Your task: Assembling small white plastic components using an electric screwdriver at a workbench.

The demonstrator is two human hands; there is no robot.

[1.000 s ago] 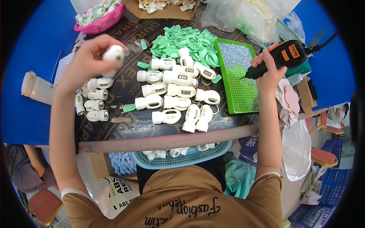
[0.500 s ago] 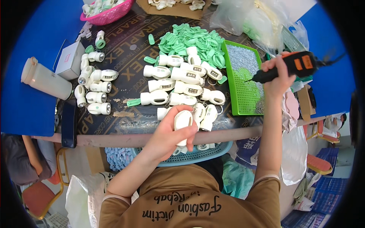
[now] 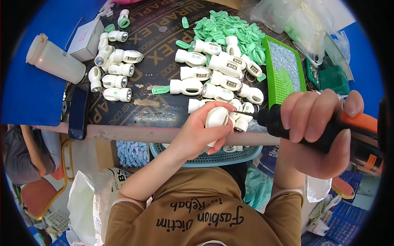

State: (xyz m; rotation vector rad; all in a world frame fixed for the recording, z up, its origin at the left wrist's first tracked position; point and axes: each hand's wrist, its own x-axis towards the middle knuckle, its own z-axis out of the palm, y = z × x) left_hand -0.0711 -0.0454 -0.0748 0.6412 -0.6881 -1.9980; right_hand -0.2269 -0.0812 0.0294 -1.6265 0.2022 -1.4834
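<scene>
My left hand [image 3: 203,131] is closed round a small white flashlight [image 3: 216,117], held just above the table's near edge. In my right hand [image 3: 318,127] is a black and orange electric screwdriver [image 3: 276,119], lying level with its long bit pointing left. The bit's tip meets or nearly meets the right end of the held flashlight; whether it touches a screw I cannot tell. Beyond my left hand lie several white flashlights [image 3: 225,65], some with an open slot in the body. Behind them is a heap of green plastic pieces [image 3: 230,30].
A green tray [image 3: 269,65] of small silvery screws stands at the right. More flashlights [image 3: 117,81] with lenses lie at the left, near a white box [image 3: 85,40], a plastic jug [image 3: 55,59] and a dark phone-like slab [image 3: 79,110]. A blue basket [image 3: 205,162] sits below the table edge.
My right hand has brought the screwdriver from over the green tray down and nearer, its bit now at the flashlight in my left hand. The view has shifted slightly.
</scene>
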